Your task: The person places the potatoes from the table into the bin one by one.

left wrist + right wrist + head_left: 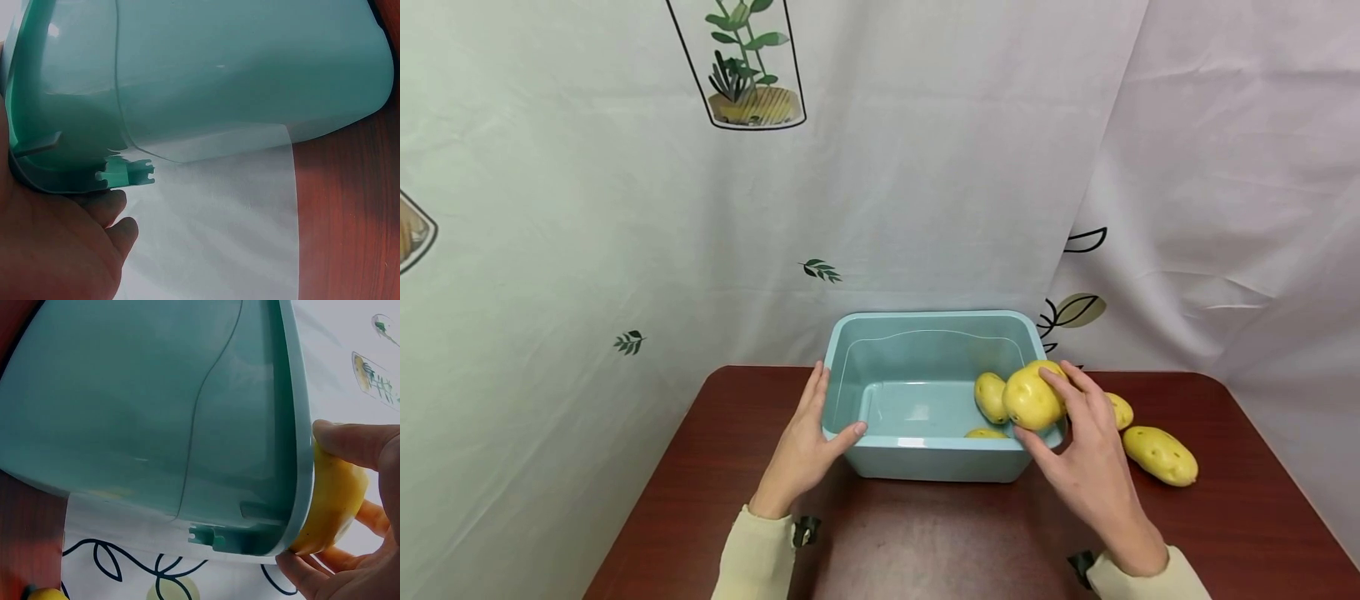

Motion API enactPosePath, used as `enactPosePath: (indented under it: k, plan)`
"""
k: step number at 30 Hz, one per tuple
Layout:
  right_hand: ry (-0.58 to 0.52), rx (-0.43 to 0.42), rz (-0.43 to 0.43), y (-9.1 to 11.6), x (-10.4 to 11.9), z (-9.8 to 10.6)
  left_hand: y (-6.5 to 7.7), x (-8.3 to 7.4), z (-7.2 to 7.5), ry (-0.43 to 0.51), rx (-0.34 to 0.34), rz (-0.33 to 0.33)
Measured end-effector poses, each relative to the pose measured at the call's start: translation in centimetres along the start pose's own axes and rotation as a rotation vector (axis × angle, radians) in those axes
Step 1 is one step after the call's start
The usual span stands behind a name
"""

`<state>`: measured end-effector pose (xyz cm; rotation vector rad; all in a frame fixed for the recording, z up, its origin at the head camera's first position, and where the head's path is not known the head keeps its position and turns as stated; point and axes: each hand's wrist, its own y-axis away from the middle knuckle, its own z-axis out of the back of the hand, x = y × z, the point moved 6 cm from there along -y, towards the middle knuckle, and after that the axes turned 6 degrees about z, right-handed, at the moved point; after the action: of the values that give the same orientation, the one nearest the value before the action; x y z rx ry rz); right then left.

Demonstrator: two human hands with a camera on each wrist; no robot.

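Observation:
A light blue plastic bin [940,460] stands on the table. My right hand [1093,462] holds a yellow potato [1032,398] above the bin's right end, thumb on the near side and fingers over the far side. In the right wrist view, this potato [337,494] shows just past the bin's rim [302,437]. Inside the bin lie one potato [989,397] and another potato [986,433], mostly hidden by the front wall. With fairly straight fingers, my left hand [801,450] rests along the bin's left rim, its thumb at the front corner.
To the right of the bin, one potato [1161,456] lies on the dark red-brown table [910,542], with another potato [1120,411] behind it, partly covered by my right hand. A pale patterned cloth [925,208] hangs close behind the bin.

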<state>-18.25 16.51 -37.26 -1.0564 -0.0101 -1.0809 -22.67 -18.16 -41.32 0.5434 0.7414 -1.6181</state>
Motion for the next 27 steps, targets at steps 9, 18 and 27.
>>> enactPosePath:
  k: [9, 18, 27]
  plan:
    - [-0.017, 0.026, -0.008, -0.3, 0.0, -0.7, -0.1, 0.0, 0.0, 0.008, 0.005, 0.007]
    - [-0.012, 0.046, -0.019, -0.4, -0.2, -1.2, 0.0, 0.0, 0.0, 0.005, 0.000, 0.009]
    - [-0.019, 0.051, -0.005, -0.7, 0.1, -1.7, -0.1, 0.0, 0.0, 0.008, 0.001, 0.007]
